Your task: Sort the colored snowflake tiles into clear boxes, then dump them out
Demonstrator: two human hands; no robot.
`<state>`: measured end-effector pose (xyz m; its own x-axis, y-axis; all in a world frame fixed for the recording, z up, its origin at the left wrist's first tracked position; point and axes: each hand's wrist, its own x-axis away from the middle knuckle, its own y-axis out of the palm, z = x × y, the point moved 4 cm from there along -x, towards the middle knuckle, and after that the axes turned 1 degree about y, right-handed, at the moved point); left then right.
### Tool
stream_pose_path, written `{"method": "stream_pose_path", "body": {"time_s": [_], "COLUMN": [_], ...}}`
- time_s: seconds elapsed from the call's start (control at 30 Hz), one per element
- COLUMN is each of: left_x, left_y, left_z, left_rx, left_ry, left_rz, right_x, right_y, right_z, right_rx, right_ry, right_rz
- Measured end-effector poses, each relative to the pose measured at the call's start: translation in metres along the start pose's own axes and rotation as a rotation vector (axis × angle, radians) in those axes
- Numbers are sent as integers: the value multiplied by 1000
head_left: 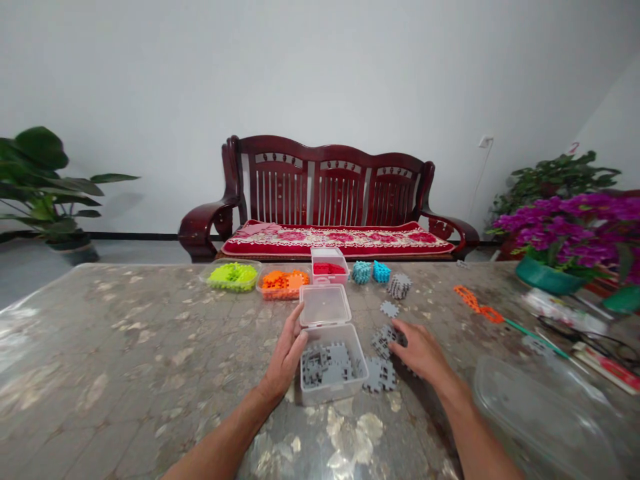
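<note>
My left hand (284, 355) lies along the left side of a clear plastic box (359, 383). Its fingers are stretched out, with the fingertips by the raised lid (325, 305) and the thumb at the rim. Inside the box are several grey interlocking toy tiles (327, 363). To the box's right, my right hand (420, 350) reaches over a loose pile of grey tiles (384, 340). Thumb and index finger are apart at the pile's right edge; the other fingers are partly hidden. More joined grey tiles (380, 375) lie against the box, and a single grey tile (389, 309) lies farther back.
Behind stand tubs of yellow-green tiles (233, 275), orange tiles (285, 281) and red tiles (327, 269). Blue stacks (381, 271) and a grey stack (399, 285) are beside them. A clear lid (540, 413), orange-framed glasses (480, 307) and a flower pot (547, 275) occupy the right.
</note>
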<state>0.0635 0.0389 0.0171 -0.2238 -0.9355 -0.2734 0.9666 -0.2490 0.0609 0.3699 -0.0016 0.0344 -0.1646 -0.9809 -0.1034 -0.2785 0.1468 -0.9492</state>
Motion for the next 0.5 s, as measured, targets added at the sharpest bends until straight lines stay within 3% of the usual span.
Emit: {"method": "stream_pose_path", "body": {"time_s": [0.2,0.3,0.4,0.5], "left_x": [1,0,0,0], "left_y": [-1,-2,-1,1], "left_z": [1,0,0,2], "left_rx": [-27,-33,-34,-7], "left_ry": [13,18,20,25], "left_rz": [-3,9,4,-12], "right_x": [-3,-2,6,19], "right_y": [7,4,-14,-36], "right_z": [6,3,-21,-64], "right_rx": [-53,-182,-379,-442], "right_ry": [41,67,-18,-206], "right_rz": [9,37,99,108]}}
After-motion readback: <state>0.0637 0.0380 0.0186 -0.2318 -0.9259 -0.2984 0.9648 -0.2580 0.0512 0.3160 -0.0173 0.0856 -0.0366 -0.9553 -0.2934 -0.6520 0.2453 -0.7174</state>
